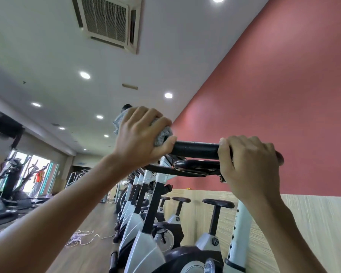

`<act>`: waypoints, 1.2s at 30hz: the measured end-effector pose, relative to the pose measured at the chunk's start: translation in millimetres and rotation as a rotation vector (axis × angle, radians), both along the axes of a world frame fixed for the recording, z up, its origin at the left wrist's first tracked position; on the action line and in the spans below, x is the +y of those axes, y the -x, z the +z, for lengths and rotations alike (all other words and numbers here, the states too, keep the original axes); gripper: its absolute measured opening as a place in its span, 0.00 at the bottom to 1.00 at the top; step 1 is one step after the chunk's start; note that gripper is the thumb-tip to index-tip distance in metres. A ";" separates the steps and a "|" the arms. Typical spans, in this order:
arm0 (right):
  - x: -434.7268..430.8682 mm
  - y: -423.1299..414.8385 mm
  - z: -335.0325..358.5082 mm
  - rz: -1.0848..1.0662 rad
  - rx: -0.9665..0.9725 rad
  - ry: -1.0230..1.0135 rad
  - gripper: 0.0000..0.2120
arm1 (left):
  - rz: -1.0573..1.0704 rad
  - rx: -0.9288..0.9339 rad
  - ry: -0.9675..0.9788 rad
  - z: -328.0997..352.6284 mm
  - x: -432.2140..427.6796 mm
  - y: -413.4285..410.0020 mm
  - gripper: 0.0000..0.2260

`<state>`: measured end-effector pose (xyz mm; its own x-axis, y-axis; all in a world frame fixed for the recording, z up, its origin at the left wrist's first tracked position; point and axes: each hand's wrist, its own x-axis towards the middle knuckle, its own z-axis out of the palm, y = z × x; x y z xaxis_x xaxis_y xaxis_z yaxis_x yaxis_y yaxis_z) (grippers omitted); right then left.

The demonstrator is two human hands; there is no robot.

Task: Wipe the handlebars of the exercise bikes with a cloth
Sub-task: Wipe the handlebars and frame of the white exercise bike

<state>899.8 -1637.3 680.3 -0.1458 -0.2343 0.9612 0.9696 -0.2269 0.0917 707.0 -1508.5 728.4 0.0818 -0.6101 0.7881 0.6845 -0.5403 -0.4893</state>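
Where left fingers [146, 115] curl over the handlebar [195, 149], the cloth [162, 134] lies beneath.

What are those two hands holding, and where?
The left hand grips a grey cloth bunched over the handlebar at its left end; the right hand grips the bare bar near its right end.

Of you, the head view shows two bare hands and two bare forearms. Your left hand [140, 134] and right hand [248, 166] are slim, with long fingers, ridged knuckles and faint tendons across the backs. Your thumbnails [222, 141] are cut short. Your left forearm [67, 209] and right forearm [283, 229] run uncovered to the lower edge of the view, lean and smooth.
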 end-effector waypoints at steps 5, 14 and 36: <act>-1.9 1.4 0.4 -0.004 -0.002 0.001 0.17 | -0.024 0.060 0.016 -14.8 -21.8 -35.2 0.27; -14.1 5.1 3.4 0.058 0.111 0.217 0.14 | 0.174 0.215 0.217 -18.3 -36.0 -24.5 0.30; -75.7 4.6 75.3 0.586 0.824 1.011 0.14 | 0.340 0.644 1.317 36.1 -121.2 -80.6 0.19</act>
